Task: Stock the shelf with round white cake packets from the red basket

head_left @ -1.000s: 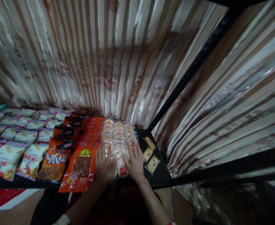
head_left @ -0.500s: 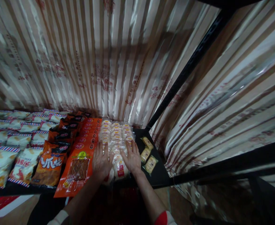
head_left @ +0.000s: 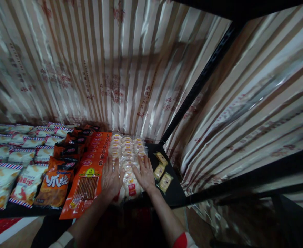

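Rows of clear-wrapped white snack packs (head_left: 127,146) with small red and yellow labels lie overlapped on the black shelf. My left hand (head_left: 112,177) rests flat over the left side of these packs, fingers pointing away from me. On their right side lies my right hand (head_left: 144,174), palm down, fingers stretched and thumb toward the left hand. Both hands hold nothing. Left of them is a row of orange snack-stick packets (head_left: 85,182) with a window showing brown sticks. To the right, several small yellowish wrapped snacks (head_left: 165,181) lie loose on the shelf (head_left: 177,194).
Farther left stand orange-and-black snack bags (head_left: 53,182) and rows of white bags with striped edges (head_left: 1,181). A black metal post (head_left: 192,98) rises at the shelf's back right corner. Striped sheeting (head_left: 94,62) hangs behind and at the right.
The view has shifted very slightly. Both hands stay flat on the white packs, with no clear movement of the goods.
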`<move>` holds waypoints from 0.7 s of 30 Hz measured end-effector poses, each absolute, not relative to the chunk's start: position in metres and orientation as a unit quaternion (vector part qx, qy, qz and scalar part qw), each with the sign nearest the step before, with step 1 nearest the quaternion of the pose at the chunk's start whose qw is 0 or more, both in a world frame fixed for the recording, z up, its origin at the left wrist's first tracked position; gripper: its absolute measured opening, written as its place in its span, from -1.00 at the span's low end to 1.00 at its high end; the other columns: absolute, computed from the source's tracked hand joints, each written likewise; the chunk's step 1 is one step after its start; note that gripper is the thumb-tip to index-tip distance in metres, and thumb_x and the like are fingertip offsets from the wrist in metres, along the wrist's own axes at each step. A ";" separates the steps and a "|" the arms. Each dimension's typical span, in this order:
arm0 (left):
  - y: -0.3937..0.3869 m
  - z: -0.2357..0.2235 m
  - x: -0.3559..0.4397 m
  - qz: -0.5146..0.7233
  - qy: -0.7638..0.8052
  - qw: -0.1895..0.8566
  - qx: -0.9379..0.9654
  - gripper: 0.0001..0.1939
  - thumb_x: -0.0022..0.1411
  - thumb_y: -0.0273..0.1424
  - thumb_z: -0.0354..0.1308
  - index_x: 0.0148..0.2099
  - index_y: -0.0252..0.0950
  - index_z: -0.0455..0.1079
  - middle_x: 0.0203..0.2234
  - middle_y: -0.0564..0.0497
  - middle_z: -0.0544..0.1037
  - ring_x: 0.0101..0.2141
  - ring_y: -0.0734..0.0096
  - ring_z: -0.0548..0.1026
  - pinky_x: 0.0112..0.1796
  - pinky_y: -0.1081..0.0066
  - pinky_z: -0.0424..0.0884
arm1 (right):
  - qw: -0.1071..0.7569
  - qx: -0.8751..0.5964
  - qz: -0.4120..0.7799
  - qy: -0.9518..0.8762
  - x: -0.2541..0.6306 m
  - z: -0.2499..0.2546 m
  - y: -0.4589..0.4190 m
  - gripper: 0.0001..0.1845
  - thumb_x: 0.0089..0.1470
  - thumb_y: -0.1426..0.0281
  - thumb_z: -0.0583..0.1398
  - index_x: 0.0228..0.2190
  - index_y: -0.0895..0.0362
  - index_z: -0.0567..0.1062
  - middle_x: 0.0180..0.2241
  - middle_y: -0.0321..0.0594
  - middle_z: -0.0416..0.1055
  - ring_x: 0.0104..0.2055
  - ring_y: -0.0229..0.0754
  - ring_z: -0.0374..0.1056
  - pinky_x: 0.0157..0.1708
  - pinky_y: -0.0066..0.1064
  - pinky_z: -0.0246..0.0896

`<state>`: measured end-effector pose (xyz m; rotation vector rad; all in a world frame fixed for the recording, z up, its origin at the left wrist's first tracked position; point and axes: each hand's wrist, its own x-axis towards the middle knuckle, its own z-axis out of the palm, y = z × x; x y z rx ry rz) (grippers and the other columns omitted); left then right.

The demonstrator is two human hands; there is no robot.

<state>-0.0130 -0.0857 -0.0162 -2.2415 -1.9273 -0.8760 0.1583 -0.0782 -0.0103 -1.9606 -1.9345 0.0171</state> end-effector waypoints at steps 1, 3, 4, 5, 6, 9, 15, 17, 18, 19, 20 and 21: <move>-0.085 -0.013 -0.014 -0.279 -0.627 0.026 -0.726 -0.48 0.18 -0.24 -0.08 0.14 -0.39 0.17 0.19 -0.24 0.09 0.19 -0.01 -0.02 0.09 0.04 0.06 | 0.197 -0.698 0.012 -0.688 0.160 -0.008 -0.077 -0.33 0.08 0.02 -0.06 0.13 0.11 0.15 0.23 -0.11 -0.09 0.26 0.04 -0.25 0.15 -0.09 -0.16; -0.080 -0.006 -0.015 -0.271 -0.636 0.019 -0.723 -0.48 0.18 -0.26 -0.09 0.16 -0.36 0.14 0.21 -0.23 0.04 0.20 -0.03 -0.06 0.10 0.01 0.02 | 0.206 -0.706 0.026 -0.677 0.165 -0.001 -0.072 -0.32 0.07 0.02 -0.07 0.15 0.08 0.12 0.25 -0.15 -0.15 0.27 0.04 -0.29 0.16 -0.09 -0.19; -0.076 -0.003 -0.016 -0.267 -0.642 0.015 -0.718 -0.48 0.19 -0.27 -0.10 0.17 -0.35 0.13 0.21 -0.22 0.04 0.20 -0.03 -0.06 0.10 0.00 0.01 | 0.210 -0.713 0.035 -0.668 0.167 0.003 -0.068 -0.32 0.07 0.01 -0.06 0.15 0.07 0.10 0.25 -0.17 -0.17 0.27 0.04 -0.29 0.16 -0.09 -0.19; -0.071 0.001 -0.017 -0.263 -0.651 0.010 -0.712 -0.48 0.19 -0.26 -0.11 0.17 -0.34 0.13 0.20 -0.22 0.05 0.20 -0.03 -0.06 0.10 -0.01 0.01 | 0.212 -0.721 0.048 -0.658 0.170 0.006 -0.064 -0.31 0.06 0.00 -0.06 0.16 0.05 0.08 0.25 -0.18 -0.19 0.27 0.05 -0.28 0.15 -0.09 -0.17; -0.065 0.004 -0.019 -0.257 -0.660 0.002 -0.706 -0.47 0.19 -0.26 -0.13 0.18 -0.35 0.12 0.20 -0.22 0.08 0.20 -0.02 -0.05 0.10 -0.01 0.03 | 0.212 -0.727 0.063 -0.650 0.172 0.010 -0.060 -0.29 0.05 -0.01 -0.06 0.16 0.04 0.07 0.26 -0.17 -0.19 0.27 0.05 -0.27 0.14 -0.09 -0.15; -0.048 0.011 -0.023 -0.216 -0.682 -0.039 -0.698 -0.46 0.22 -0.25 -0.19 0.16 -0.46 0.12 0.14 -0.27 0.19 0.18 0.04 0.05 0.08 0.07 0.09 | 0.202 -0.727 0.109 -0.647 0.177 0.016 -0.048 -0.29 0.05 -0.02 -0.06 0.16 0.04 0.07 0.25 -0.13 -0.18 0.26 0.04 -0.23 0.13 -0.11 -0.13; -0.035 0.007 -0.022 -0.151 -0.674 -0.095 -0.717 -0.41 0.24 -0.22 -0.29 0.17 -0.54 0.08 0.16 -0.32 0.13 0.15 0.12 0.12 0.07 0.18 0.15 | 0.197 -0.716 0.180 -0.645 0.171 0.010 -0.040 -0.24 0.03 -0.06 -0.07 0.17 0.07 0.04 0.25 -0.14 -0.20 0.27 -0.05 -0.27 0.16 -0.23 -0.14; -0.036 0.004 -0.020 -0.150 -0.673 -0.088 -0.719 -0.38 0.23 -0.20 -0.28 0.17 -0.58 0.07 0.16 -0.34 0.13 0.16 0.09 0.11 0.07 0.17 0.14 | 0.203 -0.715 0.182 -0.644 0.169 0.007 -0.040 -0.20 0.02 -0.07 -0.08 0.18 0.11 0.03 0.26 -0.10 -0.23 0.28 -0.05 -0.31 0.18 -0.23 -0.19; -0.036 0.003 -0.019 -0.150 -0.674 -0.086 -0.718 -0.37 0.23 -0.19 -0.26 0.18 -0.59 0.06 0.15 -0.35 0.12 0.16 0.08 0.10 0.07 0.17 0.13 | 0.206 -0.714 0.182 -0.644 0.168 0.006 -0.040 -0.19 0.02 -0.08 -0.07 0.18 0.13 0.03 0.26 -0.09 -0.24 0.28 -0.04 -0.31 0.19 -0.23 -0.21; -0.036 0.003 -0.019 -0.151 -0.675 -0.086 -0.717 -0.36 0.22 -0.19 -0.26 0.18 -0.59 0.06 0.15 -0.35 0.13 0.16 0.07 0.10 0.08 0.17 0.13 | 0.208 -0.713 0.183 -0.644 0.169 0.006 -0.040 -0.18 0.01 -0.09 -0.07 0.18 0.14 0.03 0.26 -0.08 -0.24 0.28 -0.04 -0.31 0.19 -0.22 -0.23; -0.036 0.003 -0.019 -0.152 -0.675 -0.089 -0.716 -0.36 0.22 -0.18 -0.25 0.18 -0.58 0.06 0.16 -0.34 0.12 0.16 0.06 0.10 0.08 0.17 0.12 | 0.210 -0.711 0.184 -0.645 0.170 0.006 -0.040 -0.17 0.01 -0.09 -0.07 0.17 0.14 0.04 0.26 -0.07 -0.23 0.28 -0.02 -0.30 0.19 -0.21 -0.24; -0.035 0.004 -0.019 -0.154 -0.676 -0.092 -0.715 -0.37 0.22 -0.18 -0.25 0.18 -0.55 0.05 0.16 -0.33 0.12 0.16 0.06 0.09 0.08 0.16 0.11 | 0.213 -0.710 0.187 -0.645 0.172 0.007 -0.040 -0.18 0.00 -0.09 -0.06 0.17 0.13 0.05 0.26 -0.08 -0.23 0.28 -0.01 -0.29 0.19 -0.19 -0.25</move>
